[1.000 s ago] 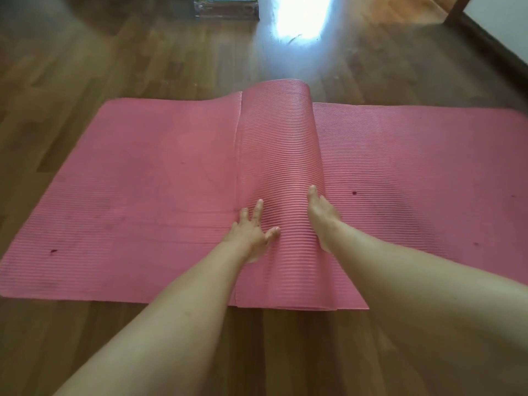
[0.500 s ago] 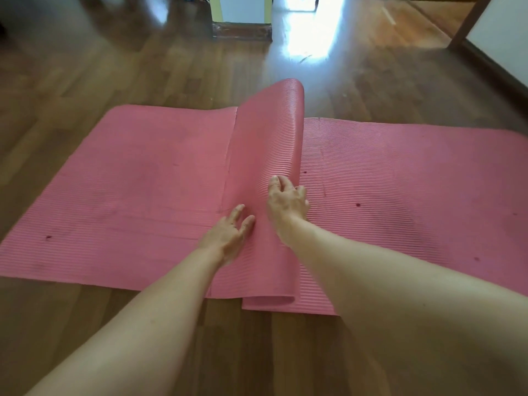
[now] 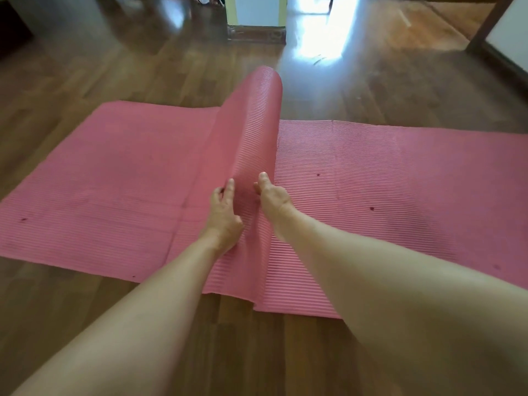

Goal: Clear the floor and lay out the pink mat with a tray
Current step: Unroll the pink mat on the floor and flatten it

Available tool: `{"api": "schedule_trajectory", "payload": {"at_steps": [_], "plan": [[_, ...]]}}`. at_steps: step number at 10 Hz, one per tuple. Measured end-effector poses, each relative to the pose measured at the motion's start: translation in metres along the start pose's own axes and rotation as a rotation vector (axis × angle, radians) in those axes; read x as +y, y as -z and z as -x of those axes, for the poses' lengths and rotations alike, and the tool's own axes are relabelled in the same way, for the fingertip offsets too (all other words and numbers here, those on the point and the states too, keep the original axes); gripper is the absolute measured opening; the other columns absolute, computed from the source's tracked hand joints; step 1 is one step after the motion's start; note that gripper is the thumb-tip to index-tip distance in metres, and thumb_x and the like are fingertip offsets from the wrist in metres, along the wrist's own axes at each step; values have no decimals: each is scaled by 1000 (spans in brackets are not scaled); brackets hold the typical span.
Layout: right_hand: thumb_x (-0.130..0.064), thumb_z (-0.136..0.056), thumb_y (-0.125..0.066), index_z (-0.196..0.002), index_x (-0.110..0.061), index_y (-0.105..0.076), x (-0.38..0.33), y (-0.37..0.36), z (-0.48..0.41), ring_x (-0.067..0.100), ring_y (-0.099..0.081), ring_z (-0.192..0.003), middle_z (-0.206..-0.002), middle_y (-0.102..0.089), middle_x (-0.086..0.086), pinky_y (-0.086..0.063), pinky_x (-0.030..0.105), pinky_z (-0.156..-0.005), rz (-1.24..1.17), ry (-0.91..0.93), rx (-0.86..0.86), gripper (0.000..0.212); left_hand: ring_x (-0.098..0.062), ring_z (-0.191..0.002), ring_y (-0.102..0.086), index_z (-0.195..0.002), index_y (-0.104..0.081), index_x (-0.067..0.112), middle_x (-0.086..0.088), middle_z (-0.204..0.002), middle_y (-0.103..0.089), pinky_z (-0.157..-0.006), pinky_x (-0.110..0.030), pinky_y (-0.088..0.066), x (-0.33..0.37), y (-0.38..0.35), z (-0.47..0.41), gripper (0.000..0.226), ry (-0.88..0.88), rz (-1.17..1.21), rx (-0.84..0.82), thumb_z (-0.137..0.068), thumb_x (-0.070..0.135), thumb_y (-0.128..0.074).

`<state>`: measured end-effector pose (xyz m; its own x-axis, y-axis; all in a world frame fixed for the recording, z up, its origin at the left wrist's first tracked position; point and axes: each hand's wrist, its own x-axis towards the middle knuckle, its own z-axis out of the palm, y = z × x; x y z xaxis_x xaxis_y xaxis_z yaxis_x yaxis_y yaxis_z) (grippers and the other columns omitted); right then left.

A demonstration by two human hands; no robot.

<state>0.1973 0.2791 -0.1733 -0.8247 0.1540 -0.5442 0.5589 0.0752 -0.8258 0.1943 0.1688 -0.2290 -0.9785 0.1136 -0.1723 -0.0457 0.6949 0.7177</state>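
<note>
Head camera, looking down. The pink mat [image 3: 114, 172] lies on the wooden floor [image 3: 85, 67] right in front of me, its long axis running left to right across the view and its ribbed lines following that length. The left end reaches the edge of the picture and the right end runs out of it. Across the middle, a raised fold [image 3: 251, 124] stands up from the mat. Its crest runs away from me, from the near edge to the far edge, and it is tallest at the far side, where it curls over in a rounded top. On either side of it the mat lies flat, with a few small dark spots on the surface.

My left hand [image 3: 225, 215] rests against the left face of the fold, fingers straight and relaxed and pointing up the slope. My right hand [image 3: 273, 195] is at the fold's right face, thumb up and fingers bent in against the mat. I cannot tell whether they actually grasp it. The hands are near each other, with the fold between them.

Beyond the mat, well apart from it, a white post with yellow edges [image 3: 251, 10] stands on a brown base beside a bright glare [image 3: 317, 47] on the boards. A white wall with dark skirting [image 3: 511, 32] is at the far right.
</note>
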Motion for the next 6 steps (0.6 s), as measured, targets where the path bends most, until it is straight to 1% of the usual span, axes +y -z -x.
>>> {"api": "schedule_trajectory", "payload": {"at_steps": [1, 2, 3, 4, 5, 6], "plan": [[-46, -98, -31, -131, 2, -47, 2, -5, 4, 34, -47, -125, -136, -50, 20, -38, 40, -102, 92, 8, -51, 61, -28, -142, -20, -152, 0, 17, -10, -155, 4, -113, -30, -20, -8, 3, 4, 86, 116, -102, 37, -80, -13, -38], [-48, -97, -32, -135, -1, -45, 12, -10, 6, 32, -45, -128, -139, -48, 17, -36, 37, -103, 177, -16, -101, 61, -38, -141, -18, -151, 4, 14, -13, -153, 10, -116, -43, -22, -20, 8, 21, 85, 206, -271, 32, -84, -10, -42], [-50, -97, -30, -139, -11, -42, 20, -14, 6, 27, -40, -132, -143, -45, 10, -29, 36, -107, 309, 40, -129, 58, -44, -137, -20, -150, 5, 11, -15, -153, 10, -113, -47, -24, -39, 4, 41, 81, 298, -409, 43, -84, -11, -35], [-49, -97, -29, -139, -15, -42, 27, -17, 4, 26, -35, -135, -145, -42, 8, -26, 38, -113, 443, 118, -189, 56, -43, -134, -26, -150, 3, 7, -20, -153, 4, -109, -47, -27, -48, -4, 42, 72, 424, -525, -11, -89, -6, -34], [-49, -97, -29, -141, -16, -40, 39, -15, 5, 26, -25, -140, -149, -35, 7, -21, 42, -114, 668, 180, -179, 56, -38, -134, -33, -148, -15, 0, -24, -151, -22, -111, -40, -28, -50, -4, 35, 59, 576, -562, -228, -96, 12, -41], [-53, -97, -26, -147, -18, -26, 52, -4, 6, 25, -4, -145, -157, -15, 3, -8, 45, -117, 833, 156, -179, 61, -35, -143, -18, -149, -14, 5, -19, -157, -7, -115, -42, -22, -58, -11, 44, 71, 465, -628, -370, -93, 27, -51]]}}
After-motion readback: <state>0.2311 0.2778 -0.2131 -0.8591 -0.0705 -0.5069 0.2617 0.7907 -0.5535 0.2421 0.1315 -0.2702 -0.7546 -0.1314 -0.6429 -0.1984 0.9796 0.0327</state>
